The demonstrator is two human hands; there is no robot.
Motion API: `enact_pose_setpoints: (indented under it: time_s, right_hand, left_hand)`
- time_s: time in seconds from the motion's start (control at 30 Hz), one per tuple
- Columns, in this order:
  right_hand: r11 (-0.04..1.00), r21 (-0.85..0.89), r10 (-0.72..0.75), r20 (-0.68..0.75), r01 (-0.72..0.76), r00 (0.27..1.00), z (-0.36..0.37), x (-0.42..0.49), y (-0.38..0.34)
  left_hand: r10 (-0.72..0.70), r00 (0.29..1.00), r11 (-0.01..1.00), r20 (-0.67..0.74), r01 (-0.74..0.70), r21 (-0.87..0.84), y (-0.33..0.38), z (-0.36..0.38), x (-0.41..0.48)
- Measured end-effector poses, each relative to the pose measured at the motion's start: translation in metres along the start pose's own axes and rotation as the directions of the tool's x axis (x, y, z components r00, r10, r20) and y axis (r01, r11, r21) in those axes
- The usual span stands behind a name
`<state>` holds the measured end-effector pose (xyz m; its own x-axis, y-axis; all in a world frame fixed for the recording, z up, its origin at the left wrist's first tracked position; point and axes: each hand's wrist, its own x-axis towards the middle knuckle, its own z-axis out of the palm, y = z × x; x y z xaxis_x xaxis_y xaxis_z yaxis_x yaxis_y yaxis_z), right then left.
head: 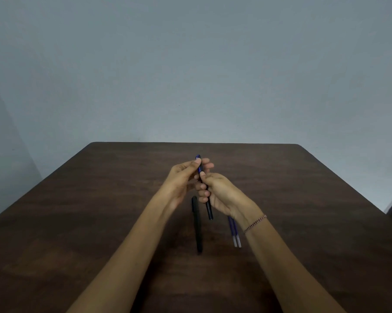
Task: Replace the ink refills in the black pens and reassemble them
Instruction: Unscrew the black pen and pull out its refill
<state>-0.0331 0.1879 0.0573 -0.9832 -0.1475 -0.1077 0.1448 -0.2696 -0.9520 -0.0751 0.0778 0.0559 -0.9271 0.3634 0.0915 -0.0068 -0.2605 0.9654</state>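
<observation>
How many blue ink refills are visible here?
3. One refill sticks out of the black pen barrel in the right hand, pinched by the left hand. Two refills lie side by side on the table beside the right wrist. Others may be hidden.

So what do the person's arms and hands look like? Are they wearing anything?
Both arms are bare, with no sleeves showing and no gloves. The left hand has nothing on its wrist. Just behind the right hand, the wrist wears a thin, pinkish chain bracelet. No rings show.
</observation>
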Motion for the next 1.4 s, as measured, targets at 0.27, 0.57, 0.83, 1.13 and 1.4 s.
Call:
enact_pose_setpoints:
  time_s: [0.27, 0.57, 0.83, 1.13, 1.4]
  right_hand:
    - [0.995, -0.100, -0.005, -0.062, -0.001, 0.998, 0.009, -0.001, 0.001]
    - [0.991, -0.132, 0.030, -0.053, -0.037, 0.998, 0.022, -0.002, 0.011]
    - [0.999, -0.030, 0.024, -0.132, -0.028, 0.991, -0.002, -0.004, -0.009]
    - [0.984, -0.118, -0.161, -0.242, 0.135, 0.957, -0.011, 0.003, -0.002]
    - [0.969, 0.001, -0.241, -0.214, 0.247, 0.946, -0.014, 0.001, -0.001]
  left_hand:
    - [0.046, 0.993, 0.992, -0.111, -0.059, -0.114, -0.002, 0.003, -0.002]
    - [0.031, 0.939, 0.972, -0.341, -0.107, -0.207, 0.004, -0.009, -0.003]
    - [-0.176, 0.897, 0.971, -0.406, 0.227, 0.081, 0.011, -0.049, 0.005]
    - [-0.259, 0.921, 0.572, -0.291, 0.389, 0.722, -0.003, -0.040, 0.008]
    - [-0.254, 0.940, 0.431, -0.229, 0.322, 0.843, -0.010, -0.044, 0.008]
